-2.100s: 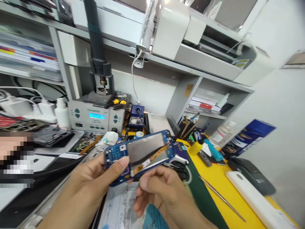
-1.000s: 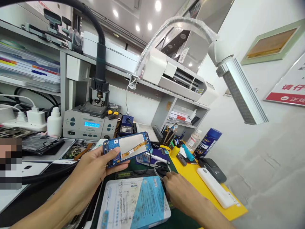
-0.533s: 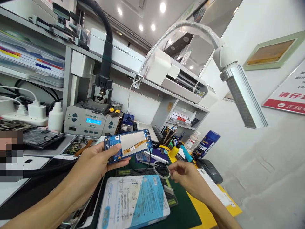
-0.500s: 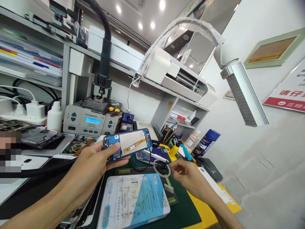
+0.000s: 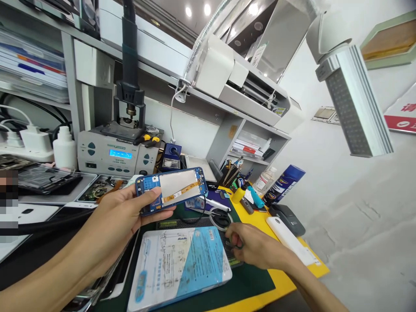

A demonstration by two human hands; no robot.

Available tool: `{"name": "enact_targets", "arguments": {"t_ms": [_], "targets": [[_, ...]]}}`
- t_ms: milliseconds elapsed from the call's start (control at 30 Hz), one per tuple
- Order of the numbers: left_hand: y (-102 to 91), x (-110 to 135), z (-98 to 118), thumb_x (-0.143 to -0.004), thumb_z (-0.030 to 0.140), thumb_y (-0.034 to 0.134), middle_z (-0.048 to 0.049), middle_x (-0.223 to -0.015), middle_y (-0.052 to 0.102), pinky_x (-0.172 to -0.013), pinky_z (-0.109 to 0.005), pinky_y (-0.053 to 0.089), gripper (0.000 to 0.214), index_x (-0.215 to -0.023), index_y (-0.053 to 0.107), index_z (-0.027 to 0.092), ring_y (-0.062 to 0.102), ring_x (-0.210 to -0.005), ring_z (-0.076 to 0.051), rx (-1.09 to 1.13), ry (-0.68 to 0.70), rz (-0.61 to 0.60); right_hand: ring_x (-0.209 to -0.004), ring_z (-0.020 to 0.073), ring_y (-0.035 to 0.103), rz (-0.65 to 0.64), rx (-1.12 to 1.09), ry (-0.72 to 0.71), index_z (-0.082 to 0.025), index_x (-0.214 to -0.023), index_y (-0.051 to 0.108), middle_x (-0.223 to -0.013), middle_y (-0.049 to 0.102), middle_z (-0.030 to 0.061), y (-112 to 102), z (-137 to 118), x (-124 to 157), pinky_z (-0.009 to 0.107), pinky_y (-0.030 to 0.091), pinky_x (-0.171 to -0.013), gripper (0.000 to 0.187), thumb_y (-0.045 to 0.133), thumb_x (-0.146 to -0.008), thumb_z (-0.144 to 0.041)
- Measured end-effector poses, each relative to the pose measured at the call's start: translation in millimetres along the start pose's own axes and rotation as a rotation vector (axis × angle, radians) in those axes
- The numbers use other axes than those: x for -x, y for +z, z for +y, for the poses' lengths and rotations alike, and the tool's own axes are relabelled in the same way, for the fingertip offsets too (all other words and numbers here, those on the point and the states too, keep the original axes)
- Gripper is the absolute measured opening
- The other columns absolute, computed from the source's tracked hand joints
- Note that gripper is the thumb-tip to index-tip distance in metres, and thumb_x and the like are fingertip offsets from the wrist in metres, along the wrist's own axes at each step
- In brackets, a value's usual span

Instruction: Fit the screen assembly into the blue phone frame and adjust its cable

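Observation:
My left hand [image 5: 130, 208] holds up an opened smartphone [image 5: 177, 190], thumb on its inner side and fingers beneath. The phone has a blue frame, a pale flat middle and an orange flex cable [image 5: 182, 191] lying slantwise across it. Over the right edge of the dark mat [image 5: 175, 223], my right hand [image 5: 256, 245] is closed, fingertips curled together around a small dark item too hidden to name. Just left of that hand lies a blue and white flat box [image 5: 182, 264]. Behind it sits a white ring-shaped coil with black inside [image 5: 221, 218].
A grey rework station [image 5: 118, 154] with a lit display stands at the back left. A white bottle [image 5: 65, 149], a tool holder [image 5: 231, 173], a blue spray can [image 5: 287, 184] and a white phone-shaped panel [image 5: 289, 238] surround the workspace. A lamp head [image 5: 357, 99] hangs at upper right.
My right hand has moved down from beside the white ring to the mat's right edge, and its fingers have curled in. The left hand keeps holding the phone. The view has shifted.

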State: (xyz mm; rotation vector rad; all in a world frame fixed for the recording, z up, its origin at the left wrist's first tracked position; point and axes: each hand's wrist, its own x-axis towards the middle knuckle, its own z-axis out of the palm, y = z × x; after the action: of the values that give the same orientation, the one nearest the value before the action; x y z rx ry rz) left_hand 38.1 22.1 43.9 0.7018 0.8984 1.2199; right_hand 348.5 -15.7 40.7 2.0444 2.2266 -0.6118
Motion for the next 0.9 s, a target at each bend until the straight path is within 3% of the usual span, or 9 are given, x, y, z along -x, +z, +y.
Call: {"name": "enact_targets", "arguments": {"t_ms": [233,333,500,667,900], "targets": [[-1.9,-2,-1,-0.095,0.023,0.077,-0.0057,-0.141,0.076,-0.091,-0.040,0.074,0.018,-0.112,0.079,0.019,0.073,-0.126,-0.029,-0.010,-0.002,-0.036,-0.072,0.0165,0.060,0.042,-0.332,0.043,-0.018,-0.085,0.072,-0.077,0.066,-0.0019,-9,6,-1,0.032,0.047,-0.068,0.006,0.077,-0.087,-0.021],[-1.6,-1,-2,-0.096,0.022,0.076,-0.0042,-0.141,0.076,-0.090,-0.039,0.073,0.015,-0.111,0.080,0.020,0.073,-0.127,-0.029,-0.006,-0.011,-0.036,-0.069,0.0154,0.061,0.097,-0.589,0.043,-0.019,-0.087,0.072,-0.076,0.068,-0.0010,-14,-3,5,0.032,0.051,-0.069,0.025,0.074,-0.092,-0.043],[-1.2,-2,-3,-0.094,0.024,0.079,-0.0067,-0.138,0.077,-0.093,-0.042,0.072,0.021,-0.114,0.080,0.019,0.071,-0.128,-0.032,-0.008,-0.041,-0.031,-0.066,0.0151,0.066,0.106,-0.909,0.023,-0.018,-0.089,0.075,-0.072,0.073,0.0003,-3,-23,14,0.030,0.056,-0.067,0.045,0.086,-0.080,-0.061],[-2.8,-6,-6,-0.092,0.027,0.080,-0.0092,-0.137,0.077,-0.090,-0.045,0.073,0.021,-0.112,0.082,0.019,0.072,-0.127,-0.036,-0.018,-0.071,0.004,-0.060,0.0142,0.070,0.122,-1.011,0.019,-0.019,-0.091,0.077,-0.069,0.077,0.0011,11,-33,16,0.028,0.059,-0.064,0.045,0.091,-0.078,-0.059],[-6.9,-5,-8,-0.090,0.033,0.085,-0.0072,-0.140,0.076,-0.096,-0.044,0.069,0.027,-0.115,0.082,0.022,0.069,-0.133,-0.033,-0.016,-0.047,-0.034,-0.052,0.0127,0.067,0.163,-1.019,0.027,-0.018,-0.089,0.074,-0.062,0.076,0.0008,14,-42,16,0.025,0.059,-0.057,0.049,0.091,-0.076,-0.062]]}}
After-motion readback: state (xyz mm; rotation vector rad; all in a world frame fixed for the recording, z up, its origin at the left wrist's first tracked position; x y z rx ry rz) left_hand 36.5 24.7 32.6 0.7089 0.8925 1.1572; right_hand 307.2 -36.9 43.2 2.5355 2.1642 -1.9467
